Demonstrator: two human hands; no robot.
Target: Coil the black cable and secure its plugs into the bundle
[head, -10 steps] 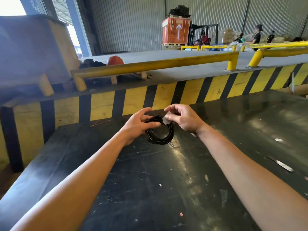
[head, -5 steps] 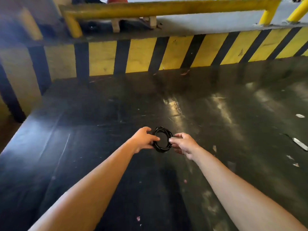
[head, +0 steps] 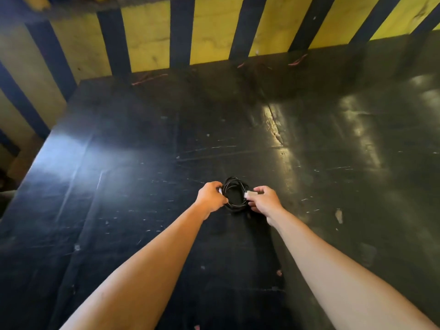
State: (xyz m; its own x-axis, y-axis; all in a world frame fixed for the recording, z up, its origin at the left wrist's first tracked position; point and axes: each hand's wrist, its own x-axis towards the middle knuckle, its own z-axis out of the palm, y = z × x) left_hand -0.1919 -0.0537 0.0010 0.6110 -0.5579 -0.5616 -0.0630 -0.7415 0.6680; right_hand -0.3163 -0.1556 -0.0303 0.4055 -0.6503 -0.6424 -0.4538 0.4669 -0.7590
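The black cable [head: 234,184] is wound into a small round coil, low over the dark table [head: 309,151]. My left hand [head: 210,196] pinches the coil's left side, where a small pale plug tip shows at the fingers. My right hand [head: 265,201] grips the coil's right side and holds a light grey plug [head: 250,194] against the loops. The lower part of the coil is partly hidden by my fingers.
The table's far edge meets a yellow-and-black striped barrier [head: 214,32]. Thin reddish scraps [head: 147,79] lie along that far edge. The table's left edge [head: 47,144] drops off to the floor. Small pale flecks [head: 338,215] dot the scratched surface.
The view has tilted down and the hall is out of sight. Both hands and the coil have come down close to the table. The grey plug now shows at the coil's right side.
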